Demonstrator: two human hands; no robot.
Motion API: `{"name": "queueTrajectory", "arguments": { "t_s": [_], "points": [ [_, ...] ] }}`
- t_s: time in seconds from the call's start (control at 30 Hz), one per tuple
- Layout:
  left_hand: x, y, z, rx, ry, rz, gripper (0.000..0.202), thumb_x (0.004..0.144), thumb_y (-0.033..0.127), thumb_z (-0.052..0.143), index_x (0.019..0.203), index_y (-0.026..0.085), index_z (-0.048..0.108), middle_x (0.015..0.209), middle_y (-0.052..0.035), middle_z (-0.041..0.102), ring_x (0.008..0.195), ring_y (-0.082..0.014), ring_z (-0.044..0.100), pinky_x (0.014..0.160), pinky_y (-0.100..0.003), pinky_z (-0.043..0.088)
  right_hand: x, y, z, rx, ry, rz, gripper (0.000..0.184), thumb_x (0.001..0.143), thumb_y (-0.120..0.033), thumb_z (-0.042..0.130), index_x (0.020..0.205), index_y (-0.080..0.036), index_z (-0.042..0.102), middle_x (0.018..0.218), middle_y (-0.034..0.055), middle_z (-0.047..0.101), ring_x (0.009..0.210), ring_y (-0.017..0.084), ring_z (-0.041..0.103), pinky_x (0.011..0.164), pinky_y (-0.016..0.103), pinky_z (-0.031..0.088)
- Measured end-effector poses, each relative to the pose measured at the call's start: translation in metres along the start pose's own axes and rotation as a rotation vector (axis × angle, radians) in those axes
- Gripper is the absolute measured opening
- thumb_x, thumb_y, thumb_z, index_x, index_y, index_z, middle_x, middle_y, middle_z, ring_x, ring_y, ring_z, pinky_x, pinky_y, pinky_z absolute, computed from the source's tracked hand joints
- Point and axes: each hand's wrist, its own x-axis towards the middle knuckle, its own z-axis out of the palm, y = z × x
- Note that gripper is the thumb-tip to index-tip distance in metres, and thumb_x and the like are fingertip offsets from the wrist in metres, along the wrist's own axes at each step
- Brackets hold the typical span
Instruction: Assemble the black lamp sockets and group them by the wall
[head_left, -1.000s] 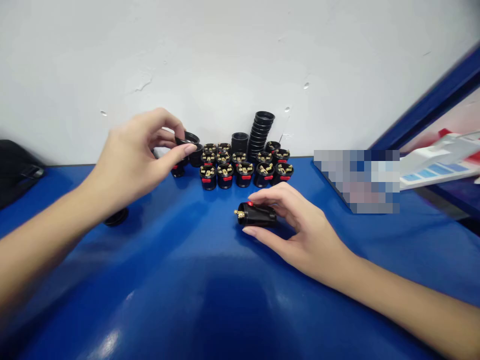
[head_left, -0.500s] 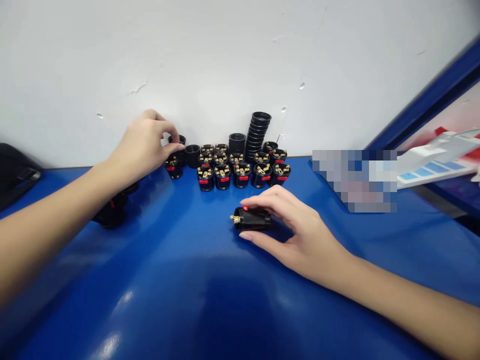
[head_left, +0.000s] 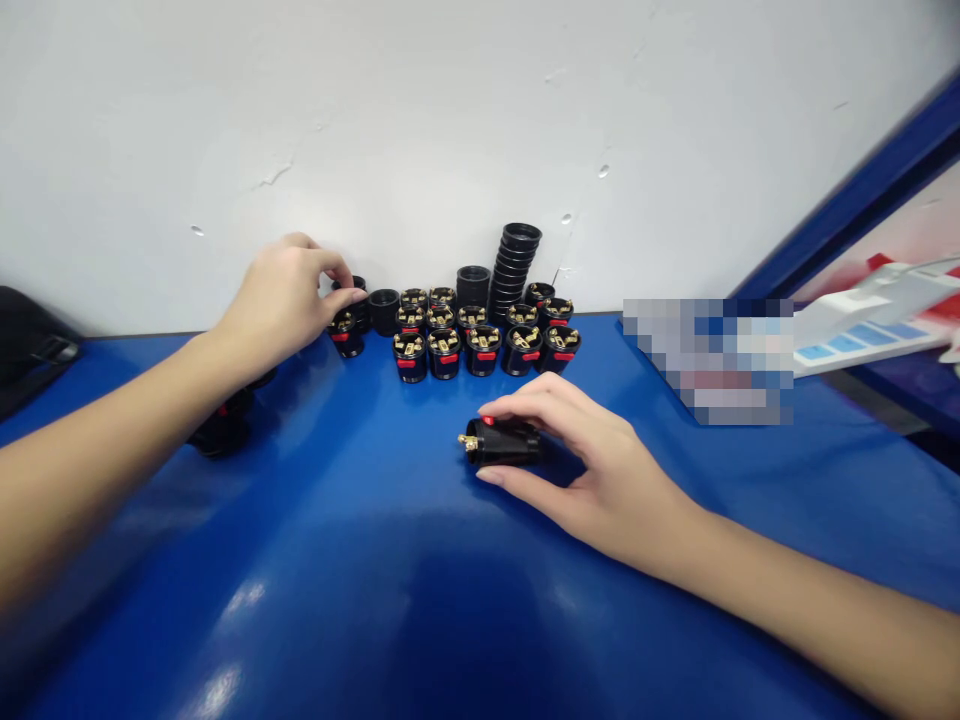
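My right hand [head_left: 592, 450] is closed round a black plug connector [head_left: 504, 443] lying on its side on the blue table. Its brass contacts stick out to the left and its red tab sits under my index fingertip. At the back left, my left hand [head_left: 289, 300] has thumb and fingers closed on a black ring [head_left: 358, 293], which they partly hide. Just below these fingers stands a plug body [head_left: 346, 336] with a red tab. Another black ring [head_left: 384, 312] is just to the right.
Several upright plug bodies [head_left: 484, 350] with brass contacts stand in rows by the white wall. Behind them are a leaning ring stack [head_left: 514, 270] and a shorter one [head_left: 474, 287]. More black parts [head_left: 217, 435] lie under my left forearm. A blurred-out item [head_left: 709, 360] rests at right.
My left hand has lowered slightly at the black ring. My right hand still holds the plug connector, which has barely shifted.
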Motion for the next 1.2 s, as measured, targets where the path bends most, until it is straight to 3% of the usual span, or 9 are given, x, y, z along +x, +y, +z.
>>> {"name": "queueTrajectory", "arguments": {
  "t_s": [0.47, 0.6, 0.7, 0.8, 0.93, 1.07, 1.2],
  "points": [
    [0.002, 0.0, -0.002, -0.011, -0.023, 0.015, 0.02, 0.095, 0.044, 0.066, 0.093, 0.026, 0.075, 0.099, -0.0076, 0.064, 0.085, -0.024, 0.059, 0.091, -0.042, 0.051, -0.001, -0.001, -0.001, -0.004, -0.003, 0.0, 0.031, 0.095, -0.021, 0.081, 0.124, -0.022, 0.069, 0.111, 0.0071, 0.07, 0.1, 0.021, 0.074, 0.091, 0.036, 0.061],
    [-0.009, 0.018, -0.012, -0.03, 0.105, 0.013, 0.031, 0.102, 0.048, 0.058, 0.11, 0.023, 0.073, 0.108, -0.0047, 0.063, 0.091, -0.019, 0.057, 0.099, -0.04, 0.05, 0.001, -0.001, -0.001, -0.01, 0.009, 0.025, 0.029, 0.096, -0.024, 0.08, 0.122, -0.024, 0.068, 0.112, 0.0069, 0.073, 0.102, 0.023, 0.074, 0.093, 0.039, 0.061],
    [-0.027, 0.046, -0.019, -0.117, 0.182, 0.084, 0.031, 0.106, 0.047, 0.053, 0.106, 0.021, 0.07, 0.1, -0.0029, 0.066, 0.086, -0.017, 0.059, 0.091, -0.036, 0.05, 0.002, -0.002, -0.002, -0.015, 0.029, 0.057, 0.027, 0.097, -0.027, 0.079, 0.12, -0.025, 0.067, 0.112, 0.0059, 0.075, 0.102, 0.024, 0.073, 0.093, 0.04, 0.061],
    [-0.053, 0.079, -0.018, -0.278, 0.091, 0.219, 0.025, 0.106, 0.047, 0.056, 0.099, 0.025, 0.068, 0.087, -0.0002, 0.07, 0.074, -0.0168, 0.061, 0.074, -0.034, 0.051, 0.001, -0.002, -0.001, 0.007, 0.045, 0.095, 0.029, 0.094, -0.03, 0.082, 0.118, -0.025, 0.067, 0.11, 0.0049, 0.076, 0.093, 0.022, 0.072, 0.086, 0.038, 0.063],
    [-0.087, 0.11, -0.007, -0.467, -0.046, 0.315, 0.023, 0.102, 0.049, 0.067, 0.105, 0.027, 0.064, 0.091, -0.0012, 0.071, 0.075, -0.0175, 0.066, 0.067, -0.033, 0.051, -0.001, 0.0, 0.003, 0.152, 0.035, 0.147, 0.033, 0.091, -0.031, 0.086, 0.115, -0.024, 0.065, 0.108, 0.0034, 0.075, 0.084, 0.018, 0.074, 0.08, 0.034, 0.067],
    [-0.099, 0.12, -0.003, -0.504, -0.084, 0.355, 0.022, 0.102, 0.047, 0.068, 0.106, 0.025, 0.065, 0.091, -0.0024, 0.07, 0.076, -0.0175, 0.067, 0.066, -0.033, 0.052, 0.0, 0.002, 0.005, 0.298, -0.002, 0.192, 0.028, 0.09, -0.026, 0.085, 0.107, -0.023, 0.062, 0.103, 0.0006, 0.073, 0.091, 0.017, 0.081, 0.089, 0.031, 0.07],
    [-0.095, 0.114, -0.012, -0.436, -0.174, 0.396, 0.016, 0.104, 0.04, 0.065, 0.11, 0.026, 0.069, 0.098, -0.0044, 0.07, 0.076, -0.0182, 0.068, 0.067, -0.035, 0.055, 0.0, 0.002, 0.005, 0.313, -0.049, 0.187, 0.02, 0.094, -0.022, 0.08, 0.106, -0.022, 0.065, 0.101, 0.0014, 0.073, 0.092, 0.017, 0.081, 0.091, 0.032, 0.071]
  ]
}}
